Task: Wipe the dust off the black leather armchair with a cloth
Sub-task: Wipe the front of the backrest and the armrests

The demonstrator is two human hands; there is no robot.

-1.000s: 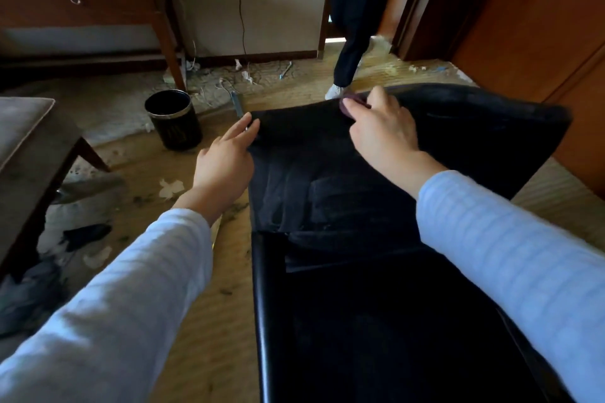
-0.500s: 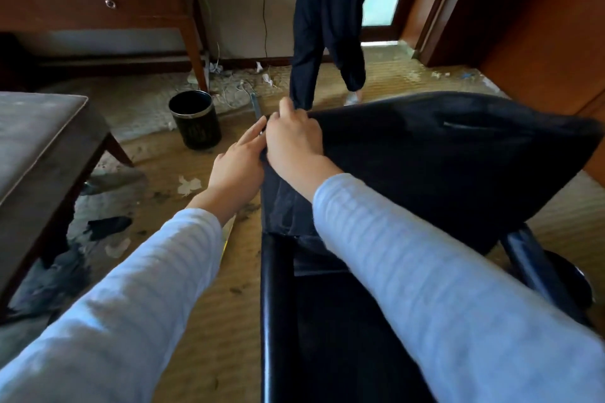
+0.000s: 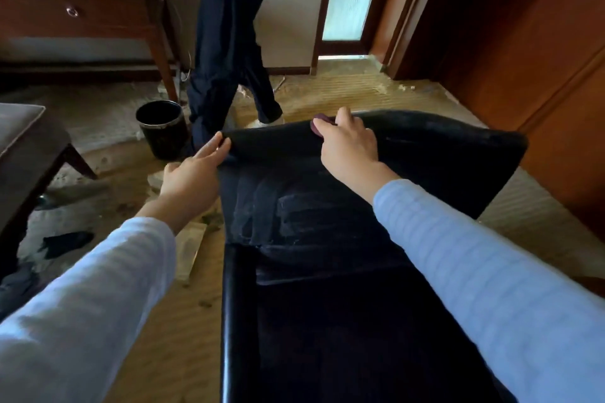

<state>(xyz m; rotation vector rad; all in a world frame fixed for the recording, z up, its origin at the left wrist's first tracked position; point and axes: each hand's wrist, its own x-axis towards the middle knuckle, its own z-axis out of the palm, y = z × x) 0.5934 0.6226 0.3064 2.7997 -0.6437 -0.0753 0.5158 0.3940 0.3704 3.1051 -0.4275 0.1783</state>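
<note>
The black leather armchair [image 3: 409, 173] fills the lower middle of the head view, its dusty backrest showing wipe streaks. My left hand [image 3: 193, 173] rests with straight fingers on the backrest's top left corner. On the top edge, near the middle, my right hand [image 3: 348, 147] is curled over a small dark purplish cloth [image 3: 318, 125], pressing it against the leather. Only a bit of the cloth shows past my fingers.
A person in dark trousers [image 3: 226, 69] stands just behind the chair. A black waste bin [image 3: 161, 127] is on the floor to the left, beside a wooden desk [image 3: 82, 16]. A cushioned stool [image 3: 29, 141] stands at far left. Debris litters the floor.
My right hand has slid with the cloth from the backrest's left corner back to the right along the top edge. The person behind has stepped nearer. My left hand stays at the corner.
</note>
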